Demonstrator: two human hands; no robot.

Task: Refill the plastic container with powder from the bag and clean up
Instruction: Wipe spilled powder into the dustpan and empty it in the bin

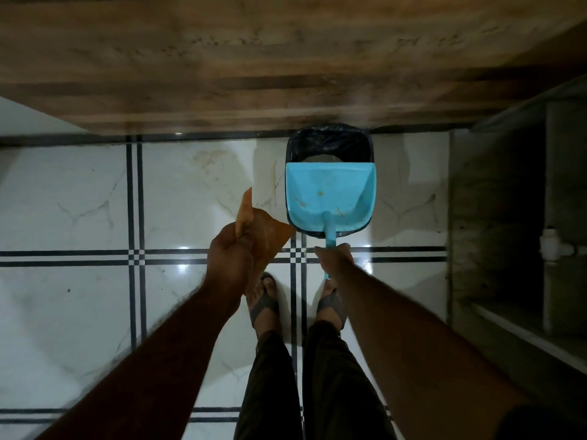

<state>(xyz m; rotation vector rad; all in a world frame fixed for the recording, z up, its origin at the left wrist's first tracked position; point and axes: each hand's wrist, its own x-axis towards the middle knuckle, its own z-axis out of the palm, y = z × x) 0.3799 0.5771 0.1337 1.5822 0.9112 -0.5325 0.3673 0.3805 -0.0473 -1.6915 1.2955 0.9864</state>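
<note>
Dustpan tipped over lined bin, cleanup stage; 2 hands well apart.

Right hand (335, 258), lower centre of frame, grips the handle of the blue dustpan (330, 195), whose front lip sits over the black-lined bin (327, 142) at upper centre, below the wooden counter (254, 58). Left hand (230, 258), centre left, pinches an orange cloth (266, 233) beside the pan. A few orange specks cling inside the pan. Powder bag and plastic container not in view. Risk: pan covers most of the bin mouth, so a skewed tilt could drop residue on the tiled floor (79, 201); shaking the cloth outside the bin would scatter powder too.
</note>
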